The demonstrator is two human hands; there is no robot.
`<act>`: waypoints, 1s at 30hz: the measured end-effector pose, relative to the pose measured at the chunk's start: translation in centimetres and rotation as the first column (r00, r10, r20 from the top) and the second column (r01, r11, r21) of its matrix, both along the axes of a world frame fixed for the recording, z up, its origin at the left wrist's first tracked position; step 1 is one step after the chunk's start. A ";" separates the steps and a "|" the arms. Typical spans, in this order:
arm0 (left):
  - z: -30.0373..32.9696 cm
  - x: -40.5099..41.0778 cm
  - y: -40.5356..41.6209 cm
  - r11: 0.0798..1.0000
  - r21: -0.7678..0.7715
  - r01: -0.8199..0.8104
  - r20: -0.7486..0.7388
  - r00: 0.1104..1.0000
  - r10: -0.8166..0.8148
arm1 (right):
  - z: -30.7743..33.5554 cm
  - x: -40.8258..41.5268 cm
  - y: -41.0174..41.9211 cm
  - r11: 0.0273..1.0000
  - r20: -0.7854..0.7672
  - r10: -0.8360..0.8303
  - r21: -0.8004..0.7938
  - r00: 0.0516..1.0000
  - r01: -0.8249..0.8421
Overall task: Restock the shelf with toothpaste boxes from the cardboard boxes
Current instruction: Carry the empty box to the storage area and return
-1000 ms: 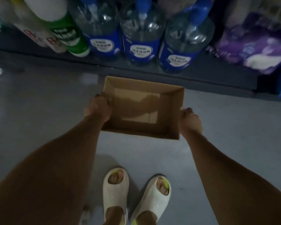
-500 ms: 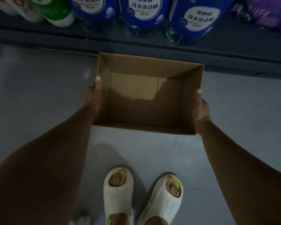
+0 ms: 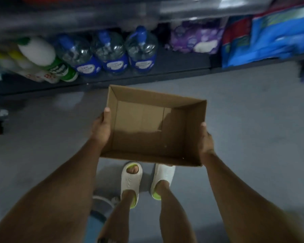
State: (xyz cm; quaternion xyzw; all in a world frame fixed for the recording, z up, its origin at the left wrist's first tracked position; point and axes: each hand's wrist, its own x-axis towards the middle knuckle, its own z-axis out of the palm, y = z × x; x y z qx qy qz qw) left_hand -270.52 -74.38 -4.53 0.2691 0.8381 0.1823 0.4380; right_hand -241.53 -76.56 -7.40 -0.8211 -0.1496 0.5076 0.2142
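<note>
An open brown cardboard box (image 3: 153, 127) is held above the grey floor, and nothing lies inside it. My left hand (image 3: 102, 128) grips its left wall, with the thumb along the top edge. My right hand (image 3: 206, 141) grips its right wall in the same way; the fingers of both hands are hidden behind the box. No toothpaste boxes are in view. The low dark shelf (image 3: 182, 64) runs across the back.
On the bottom shelf stand clear jugs with blue labels (image 3: 112, 57), green and white bottles (image 3: 47, 62), purple packs (image 3: 195, 37) and blue bags (image 3: 270, 37). My feet in white slides (image 3: 132, 179) stand on the grey floor below the box.
The box has come up and closer to me, above my feet. The view has tilted up, and more of the shelf shows. Both hands keep their hold.
</note>
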 end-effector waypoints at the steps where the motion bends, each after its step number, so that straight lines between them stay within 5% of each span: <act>1: 2.3 0.8 -0.3 0.999 -0.028 0.041 0.005 0.999 -0.041 | 2.5 0.7 -1.1 1.000 0.004 -0.023 -0.003 1.000 0.023; 7: 16.2 6.1 -1.4 0.959 -0.067 0.276 -0.003 0.961 -0.277 | 17.2 4.8 -8.1 0.991 0.087 -0.133 0.000 0.987 0.133; 15: 29.9 14.2 -3.4 0.800 0.029 0.599 0.018 0.800 -0.599 | 32.6 9.7 -17.5 0.950 0.164 -0.310 0.028 0.936 0.310; 30: 38.7 41.8 -0.9 0.325 0.095 0.941 -0.067 0.332 -0.941 | 40.9 24.8 -25.1 0.676 0.100 -0.737 0.135 0.669 0.725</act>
